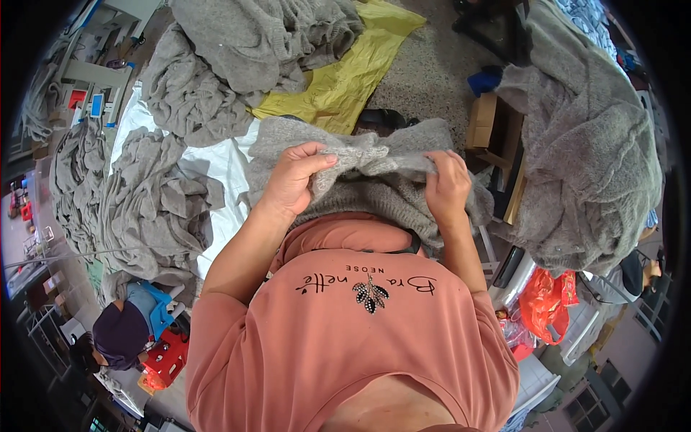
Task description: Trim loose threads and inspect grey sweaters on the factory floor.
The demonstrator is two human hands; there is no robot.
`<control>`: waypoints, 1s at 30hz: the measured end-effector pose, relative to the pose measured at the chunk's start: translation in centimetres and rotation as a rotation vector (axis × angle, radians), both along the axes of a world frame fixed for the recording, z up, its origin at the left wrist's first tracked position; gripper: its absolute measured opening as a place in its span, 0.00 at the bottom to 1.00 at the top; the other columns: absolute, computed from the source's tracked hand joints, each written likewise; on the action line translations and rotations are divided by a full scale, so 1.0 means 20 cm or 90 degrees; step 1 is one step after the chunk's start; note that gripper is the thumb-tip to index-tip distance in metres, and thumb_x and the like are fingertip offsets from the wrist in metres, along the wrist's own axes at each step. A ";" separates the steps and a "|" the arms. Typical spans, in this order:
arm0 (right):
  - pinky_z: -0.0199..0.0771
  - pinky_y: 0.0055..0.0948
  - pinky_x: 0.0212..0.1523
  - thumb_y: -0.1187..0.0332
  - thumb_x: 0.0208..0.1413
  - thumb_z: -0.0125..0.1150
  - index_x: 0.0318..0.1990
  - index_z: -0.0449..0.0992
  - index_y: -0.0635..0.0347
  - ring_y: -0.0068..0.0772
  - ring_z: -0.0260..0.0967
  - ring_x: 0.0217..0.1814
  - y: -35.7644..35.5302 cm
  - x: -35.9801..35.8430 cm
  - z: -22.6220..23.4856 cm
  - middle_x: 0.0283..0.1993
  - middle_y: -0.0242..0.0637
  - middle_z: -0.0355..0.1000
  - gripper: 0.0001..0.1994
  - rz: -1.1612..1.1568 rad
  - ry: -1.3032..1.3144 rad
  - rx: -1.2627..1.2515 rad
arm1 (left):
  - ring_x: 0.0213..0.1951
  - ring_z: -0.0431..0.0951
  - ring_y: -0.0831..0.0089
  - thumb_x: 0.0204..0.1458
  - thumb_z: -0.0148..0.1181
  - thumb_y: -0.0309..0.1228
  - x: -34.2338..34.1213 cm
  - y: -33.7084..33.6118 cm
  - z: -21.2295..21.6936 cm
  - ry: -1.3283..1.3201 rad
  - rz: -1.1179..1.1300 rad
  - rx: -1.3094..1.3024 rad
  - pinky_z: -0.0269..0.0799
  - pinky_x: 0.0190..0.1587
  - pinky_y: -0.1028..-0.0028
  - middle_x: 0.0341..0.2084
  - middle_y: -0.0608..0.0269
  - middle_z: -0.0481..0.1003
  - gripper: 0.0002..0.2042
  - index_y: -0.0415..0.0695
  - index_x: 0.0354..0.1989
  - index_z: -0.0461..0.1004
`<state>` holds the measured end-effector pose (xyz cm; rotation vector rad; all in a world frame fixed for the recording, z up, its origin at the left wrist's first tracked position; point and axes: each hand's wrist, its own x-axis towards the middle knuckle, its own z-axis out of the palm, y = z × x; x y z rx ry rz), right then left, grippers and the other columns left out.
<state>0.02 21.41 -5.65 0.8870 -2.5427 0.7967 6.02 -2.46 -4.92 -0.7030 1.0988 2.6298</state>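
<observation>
A grey knitted garment [417, 140] lies across my lap, and a strip of it is stretched between my hands. My left hand [296, 176] pinches the knit between thumb and fingers at the strip's left end. At the right end, my right hand [448, 183] grips the edge with its fingers curled over it. The knit between the two hands looks bunched and lighter at its middle. More of the garment, with a ribbed part, hangs below the hands against my body.
Heaps of grey knitwear lie ahead [252, 50] and to the left [151, 194], over white sheeting [223, 165] and a yellow sack [345, 72]. A large grey knit pile [576, 158] rises at right beside a cardboard box [489, 122]. A red plastic bag [545, 306] sits lower right. Another person [122, 335] sits lower left.
</observation>
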 end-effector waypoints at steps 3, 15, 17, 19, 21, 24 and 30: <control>0.64 0.31 0.22 0.83 0.29 0.49 0.30 0.70 0.64 0.39 0.64 0.22 -0.06 0.07 0.14 0.24 0.39 0.67 0.14 0.168 0.055 -0.115 | 0.23 0.68 0.84 0.41 0.55 0.20 -0.02 0.04 0.05 0.055 -0.036 -0.064 0.62 0.26 0.85 0.21 0.67 0.72 0.03 0.37 0.26 0.72; 0.63 0.25 0.19 0.79 0.27 0.53 0.26 0.69 0.65 0.32 0.62 0.21 -0.27 0.09 0.10 0.27 0.39 0.66 0.11 0.292 0.041 -0.213 | 0.16 0.58 0.89 0.43 0.54 0.23 -0.01 0.09 0.04 0.101 -0.153 -0.166 0.50 0.17 0.86 0.12 0.75 0.65 0.05 0.35 0.20 0.73; 0.63 0.25 0.19 0.81 0.27 0.52 0.27 0.69 0.66 0.33 0.62 0.21 -0.27 0.09 0.11 0.26 0.40 0.67 0.11 0.291 0.054 -0.196 | 0.16 0.58 0.89 0.43 0.54 0.23 -0.01 0.09 0.04 0.097 -0.162 -0.168 0.50 0.17 0.85 0.12 0.75 0.65 0.05 0.36 0.18 0.72; 0.64 0.25 0.19 0.84 0.28 0.52 0.27 0.69 0.67 0.34 0.62 0.20 -0.27 0.09 0.11 0.26 0.41 0.67 0.12 0.291 0.070 -0.182 | 0.17 0.57 0.89 0.43 0.54 0.23 -0.01 0.10 0.05 0.095 -0.172 -0.173 0.50 0.17 0.85 0.12 0.75 0.64 0.06 0.36 0.17 0.71; 0.62 0.24 0.18 0.78 0.26 0.54 0.25 0.68 0.65 0.30 0.62 0.21 -0.28 0.08 0.10 0.27 0.38 0.65 0.10 0.304 0.103 -0.159 | 0.17 0.57 0.89 0.42 0.54 0.22 -0.01 0.11 0.06 0.105 -0.153 -0.184 0.50 0.17 0.85 0.12 0.75 0.64 0.07 0.36 0.15 0.70; 0.62 0.24 0.19 0.78 0.27 0.54 0.25 0.68 0.64 0.30 0.62 0.21 -0.28 0.09 0.09 0.26 0.37 0.64 0.10 0.299 0.101 -0.135 | 0.17 0.57 0.89 0.41 0.55 0.22 -0.01 0.11 0.07 0.104 -0.142 -0.170 0.50 0.16 0.85 0.12 0.75 0.64 0.05 0.37 0.16 0.70; 0.64 0.25 0.20 0.78 0.28 0.53 0.26 0.68 0.64 0.32 0.63 0.22 -0.29 0.06 0.08 0.27 0.37 0.65 0.10 0.299 0.003 -0.121 | 0.21 0.64 0.89 0.40 0.56 0.17 0.01 0.09 0.04 0.139 -0.172 -0.266 0.58 0.21 0.86 0.19 0.71 0.70 0.04 0.35 0.26 0.73</control>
